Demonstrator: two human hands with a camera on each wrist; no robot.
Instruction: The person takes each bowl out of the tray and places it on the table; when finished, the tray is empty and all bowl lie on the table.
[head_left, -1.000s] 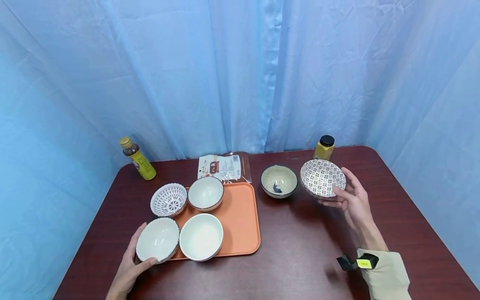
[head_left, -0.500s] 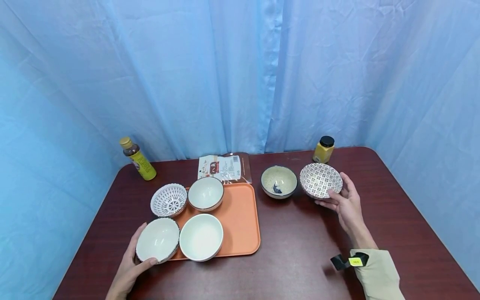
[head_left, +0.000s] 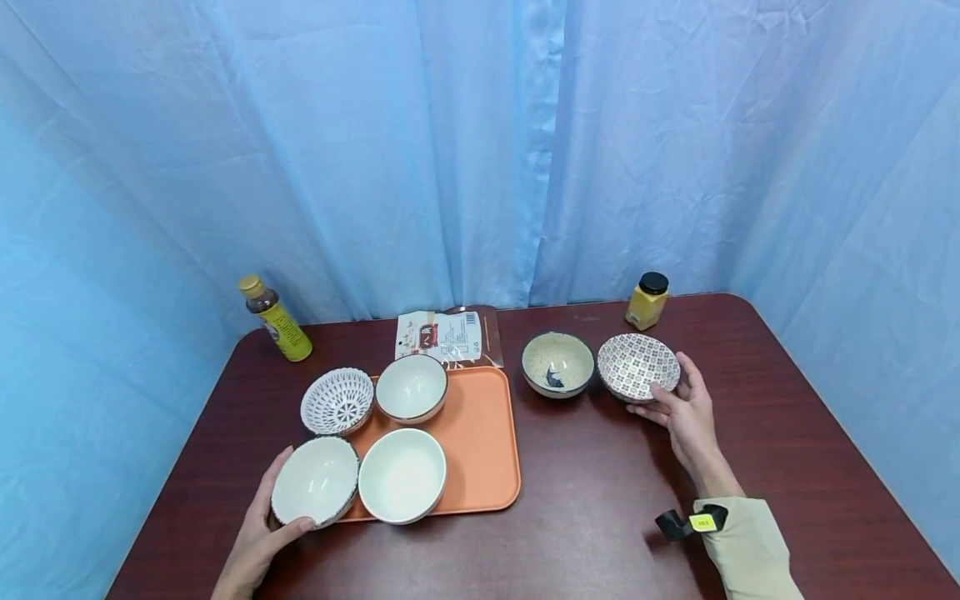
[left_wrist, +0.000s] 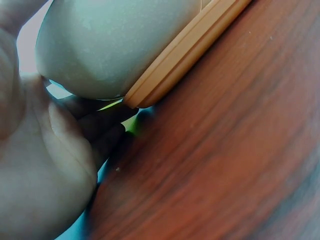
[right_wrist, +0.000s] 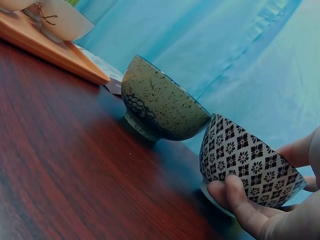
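My left hand [head_left: 253,537] grips the left side of a white bowl with a dark patterned rim [head_left: 317,482], at the front-left corner of an orange tray [head_left: 482,454]. The left wrist view shows that bowl's pale outside [left_wrist: 120,45] over the tray edge. At the right, my right hand [head_left: 688,421] holds a small bowl with a dark flower pattern [head_left: 637,367], thumb and fingers around its side. It stands upright beside a speckled greenish bowl [right_wrist: 160,102], their rims touching or nearly so. Whether its foot [right_wrist: 215,200] rests on the table I cannot tell.
Also on the tray are a plain white bowl [head_left: 402,475], a white bowl with a brown rim [head_left: 412,388] and a black-and-white patterned bowl [head_left: 337,402]. Behind stand a yellow-labelled bottle [head_left: 277,321], a food packet [head_left: 450,335] and a black-lidded jar [head_left: 647,300]. Blue curtains [head_left: 480,150] surround the table.
My right hand has lowered the flower-patterned bowl and brought it slightly left and nearer, beside the speckled bowl; the jar now shows fully. My left hand has stayed still.
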